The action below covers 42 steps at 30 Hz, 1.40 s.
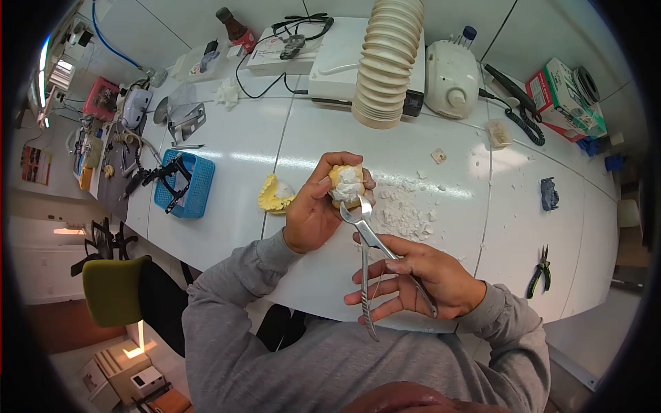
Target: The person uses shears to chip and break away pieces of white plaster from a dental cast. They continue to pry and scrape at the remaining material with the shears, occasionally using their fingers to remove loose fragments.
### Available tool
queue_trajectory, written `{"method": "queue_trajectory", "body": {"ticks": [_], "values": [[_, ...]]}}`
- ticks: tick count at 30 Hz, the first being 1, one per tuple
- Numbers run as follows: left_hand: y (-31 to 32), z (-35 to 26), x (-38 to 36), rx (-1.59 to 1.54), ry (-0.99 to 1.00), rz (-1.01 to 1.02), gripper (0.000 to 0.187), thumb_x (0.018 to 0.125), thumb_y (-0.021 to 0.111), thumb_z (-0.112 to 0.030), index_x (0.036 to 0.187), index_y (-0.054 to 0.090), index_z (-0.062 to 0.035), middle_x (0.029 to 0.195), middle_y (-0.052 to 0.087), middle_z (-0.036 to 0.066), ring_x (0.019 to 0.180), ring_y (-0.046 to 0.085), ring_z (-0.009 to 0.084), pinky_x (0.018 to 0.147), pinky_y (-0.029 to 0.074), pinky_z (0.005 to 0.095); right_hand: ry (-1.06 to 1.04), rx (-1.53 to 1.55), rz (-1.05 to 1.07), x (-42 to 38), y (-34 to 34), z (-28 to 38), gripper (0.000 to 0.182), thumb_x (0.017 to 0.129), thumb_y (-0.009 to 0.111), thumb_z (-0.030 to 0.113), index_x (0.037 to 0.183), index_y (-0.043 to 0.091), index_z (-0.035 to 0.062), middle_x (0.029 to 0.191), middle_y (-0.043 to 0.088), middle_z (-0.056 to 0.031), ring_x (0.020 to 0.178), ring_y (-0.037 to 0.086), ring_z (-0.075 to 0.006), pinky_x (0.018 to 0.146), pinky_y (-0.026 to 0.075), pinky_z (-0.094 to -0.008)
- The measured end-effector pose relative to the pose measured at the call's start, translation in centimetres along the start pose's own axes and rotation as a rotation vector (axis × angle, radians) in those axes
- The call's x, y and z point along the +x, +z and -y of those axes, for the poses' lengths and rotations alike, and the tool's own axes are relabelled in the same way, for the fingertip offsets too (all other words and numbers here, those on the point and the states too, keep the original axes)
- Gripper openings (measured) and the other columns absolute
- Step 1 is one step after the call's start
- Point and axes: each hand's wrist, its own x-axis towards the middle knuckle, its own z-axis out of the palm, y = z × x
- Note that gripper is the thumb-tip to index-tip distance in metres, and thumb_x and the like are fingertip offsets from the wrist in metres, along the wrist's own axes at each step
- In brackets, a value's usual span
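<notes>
My left hand point(317, 211) is wrapped round a yellow piece filled with white plaster point(346, 184). In my right hand point(420, 275) are metal pliers point(368, 234), their handles spread and their curved jaws at the lower edge of the piece. A second yellow piece with white material point(275, 195) lies on the table just left of my left hand. White crumbs point(399, 215) are scattered on the table to the right of the held piece.
A ribbed hose point(387, 65) hangs over the table's back. Behind stand a white machine point(451, 79) and boxes point(568, 100). A blue basket point(200, 184) is at left; black-and-green pliers point(540, 274) and a grey piece point(549, 194) lie at right.
</notes>
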Motion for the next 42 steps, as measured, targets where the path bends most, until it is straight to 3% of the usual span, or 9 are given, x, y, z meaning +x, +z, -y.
{"method": "queue_trajectory", "body": {"ticks": [6,9,12,18,21,30,36,39,42], "values": [[0.5,0.5,-1.0,0.029,0.056,0.019,0.047,0.106,0.039,-0.029,0.144,0.041,-0.0014,0.121,0.058,0.019,0.106,0.063,0.0225,0.092,0.054,0.0359,0.081,0.011,0.055,-0.2,0.4,-0.7,0.067,0.114,0.040,0.023,0.171,0.006,0.0190,0.140,0.056,-0.0298,0.131,0.061,-0.0427,0.104,0.055,-0.0542],[1.1,0.9,-1.5,0.123,0.026,-0.088,0.047,0.108,0.043,-0.040,0.139,0.044,-0.0037,0.114,0.059,0.020,0.097,0.061,0.0254,0.087,0.053,0.0368,0.079,0.038,0.058,-0.4,0.0,-1.7,0.065,0.114,0.040,0.022,0.171,0.008,0.0185,0.140,0.057,-0.0300,0.130,0.062,-0.0415,0.104,0.054,-0.0545],[1.6,0.9,-1.5,0.129,0.037,-0.112,0.047,0.109,0.043,-0.043,0.137,0.045,-0.0041,0.113,0.059,0.020,0.096,0.062,0.0245,0.085,0.054,0.0356,0.055,0.085,0.039,-0.8,0.2,-2.4,0.067,0.113,0.044,0.023,0.170,0.010,0.0146,0.141,0.056,-0.0307,0.131,0.061,-0.0407,0.108,0.052,-0.0525],[0.9,0.4,-1.7,0.171,0.054,-0.052,0.046,0.107,0.038,-0.030,0.141,0.043,-0.0005,0.118,0.060,0.016,0.102,0.062,0.0188,0.086,0.052,0.0317,0.109,0.217,0.196,-1.2,-0.1,-3.6,0.071,0.110,0.053,0.028,0.164,0.020,-0.0030,0.148,0.050,-0.0354,0.142,0.052,-0.0427,0.120,0.043,-0.0491],[1.1,0.3,-1.7,0.199,0.061,-0.061,0.045,0.106,0.038,-0.029,0.141,0.044,-0.0006,0.119,0.061,0.015,0.102,0.062,0.0182,0.084,0.052,0.0307,0.125,0.241,0.199,-1.2,-0.3,-4.1,0.070,0.110,0.053,0.033,0.162,0.024,-0.0052,0.150,0.048,-0.0369,0.144,0.050,-0.0437,0.121,0.040,-0.0508],[1.2,0.8,-2.3,0.362,0.057,-0.132,0.046,0.102,0.037,-0.027,0.139,0.047,-0.0005,0.116,0.062,0.013,0.100,0.061,0.0160,0.080,0.050,0.0291,0.001,0.299,0.213,-0.6,-1.0,-6.1,0.066,0.112,0.048,0.042,0.156,0.035,-0.0052,0.130,0.062,-0.0276,0.122,0.064,-0.0388,0.108,0.050,-0.0535],[1.5,1.6,-2.2,0.382,0.090,-0.177,0.042,0.106,0.040,-0.033,0.128,0.051,0.0013,0.106,0.062,0.020,0.088,0.060,0.0209,0.080,0.052,0.0338,-0.027,0.303,0.200,-0.6,-0.7,-6.5,0.065,0.112,0.048,0.041,0.155,0.036,-0.0056,0.129,0.062,-0.0276,0.120,0.065,-0.0379,0.106,0.052,-0.0547],[1.1,1.8,-2.5,0.330,0.048,-0.171,0.047,0.099,0.038,-0.026,0.134,0.051,0.0013,0.111,0.063,0.012,0.101,0.061,0.0163,0.080,0.049,0.0280,-0.031,0.289,0.183,-0.6,-0.5,-6.5,0.064,0.112,0.048,0.041,0.154,0.036,-0.0062,0.129,0.062,-0.0279,0.120,0.065,-0.0382,0.106,0.052,-0.0551],[1.4,1.7,-2.5,0.327,0.062,-0.182,0.047,0.099,0.039,-0.026,0.134,0.052,0.0019,0.111,0.063,0.013,0.100,0.062,0.0167,0.082,0.049,0.0280,-0.027,0.291,0.156,-0.5,-0.2,-6.3,0.065,0.112,0.048,0.041,0.154,0.036,-0.0067,0.130,0.061,-0.0285,0.120,0.065,-0.0385,0.105,0.052,-0.0554]]}}
